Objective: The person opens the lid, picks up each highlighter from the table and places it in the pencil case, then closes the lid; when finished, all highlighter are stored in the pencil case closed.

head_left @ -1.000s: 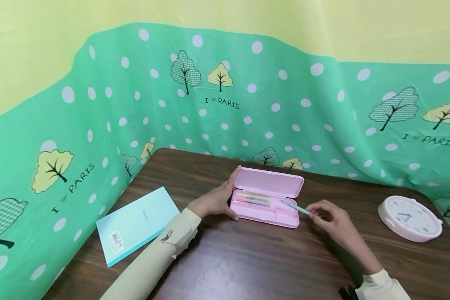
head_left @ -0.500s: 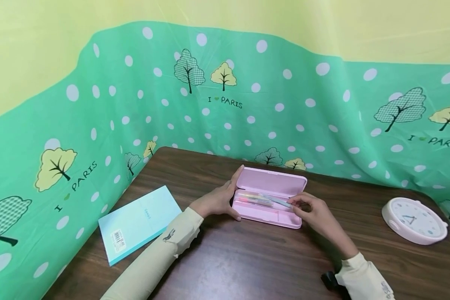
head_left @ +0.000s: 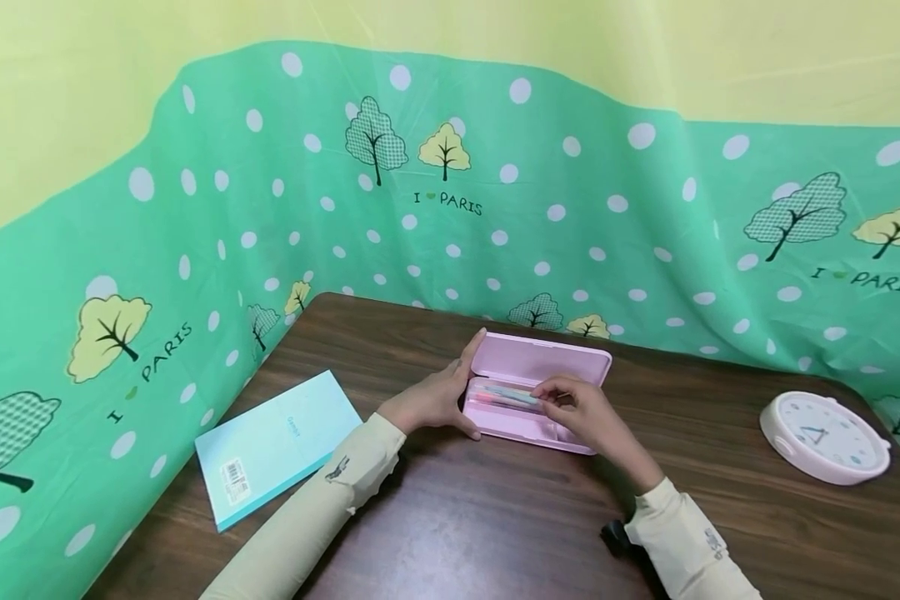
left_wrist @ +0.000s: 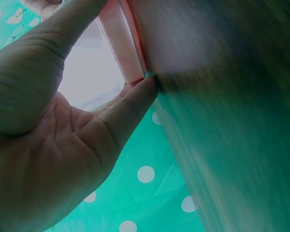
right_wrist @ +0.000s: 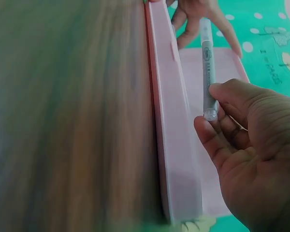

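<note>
A pink pencil case (head_left: 540, 357) lies open on the table, its lid tipped back. My left hand (head_left: 437, 402) grips the case's left end, thumb at the front and fingers up by the lid. In the left wrist view, fingertips touch the corner of the case (left_wrist: 122, 46). My right hand (head_left: 581, 410) pinches a slim grey pen (right_wrist: 209, 67) near its clear end, between thumb and fingers. The pen lies over the case's left compartment, above several coloured pens (head_left: 495, 398) there. The right hand hides part of the case's right side.
A light-blue boxed or bound item (head_left: 277, 450) with a barcode label lies on the wooden table (head_left: 450, 517) at the left. A pink-rimmed round clock (head_left: 825, 437) sits at the right. Behind the table hangs a green and yellow patterned curtain (head_left: 495, 242).
My right hand has carried the pen leftward, from beyond the case's right end to over the coloured pens. The left hand has kept its hold on the case.
</note>
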`<state>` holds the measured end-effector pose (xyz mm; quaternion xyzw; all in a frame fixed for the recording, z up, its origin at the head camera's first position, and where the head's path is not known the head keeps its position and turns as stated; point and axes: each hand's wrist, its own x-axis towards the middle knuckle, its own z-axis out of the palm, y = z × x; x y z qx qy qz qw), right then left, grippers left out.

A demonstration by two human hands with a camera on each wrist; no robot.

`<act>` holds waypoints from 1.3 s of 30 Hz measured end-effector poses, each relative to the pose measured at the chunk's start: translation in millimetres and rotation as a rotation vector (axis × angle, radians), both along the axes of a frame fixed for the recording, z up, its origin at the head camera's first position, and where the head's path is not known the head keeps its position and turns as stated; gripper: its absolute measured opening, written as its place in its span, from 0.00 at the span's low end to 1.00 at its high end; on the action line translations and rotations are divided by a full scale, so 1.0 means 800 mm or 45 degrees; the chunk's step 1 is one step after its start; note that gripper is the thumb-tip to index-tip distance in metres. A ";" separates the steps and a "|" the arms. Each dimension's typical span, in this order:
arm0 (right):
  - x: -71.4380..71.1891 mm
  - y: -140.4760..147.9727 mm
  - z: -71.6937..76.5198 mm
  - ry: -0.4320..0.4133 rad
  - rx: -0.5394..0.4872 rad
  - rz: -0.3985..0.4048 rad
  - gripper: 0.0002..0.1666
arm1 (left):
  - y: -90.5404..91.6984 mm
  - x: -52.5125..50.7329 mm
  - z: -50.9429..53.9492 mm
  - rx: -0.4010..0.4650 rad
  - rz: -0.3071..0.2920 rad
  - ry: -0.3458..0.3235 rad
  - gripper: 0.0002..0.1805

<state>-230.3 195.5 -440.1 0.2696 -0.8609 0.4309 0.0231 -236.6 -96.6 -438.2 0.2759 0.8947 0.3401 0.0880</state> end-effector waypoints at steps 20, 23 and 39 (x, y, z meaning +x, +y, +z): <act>-0.010 -0.004 -0.011 -0.048 -0.007 0.039 0.08 | 0.003 0.006 0.013 -0.021 0.018 -0.050 0.87; -0.011 -0.004 -0.012 -0.055 0.001 0.046 0.09 | -0.001 -0.003 -0.002 -0.007 0.005 -0.020 0.88; -0.009 0.002 0.001 0.206 0.104 -0.052 0.08 | 0.001 0.005 0.011 -0.032 0.032 -0.052 0.87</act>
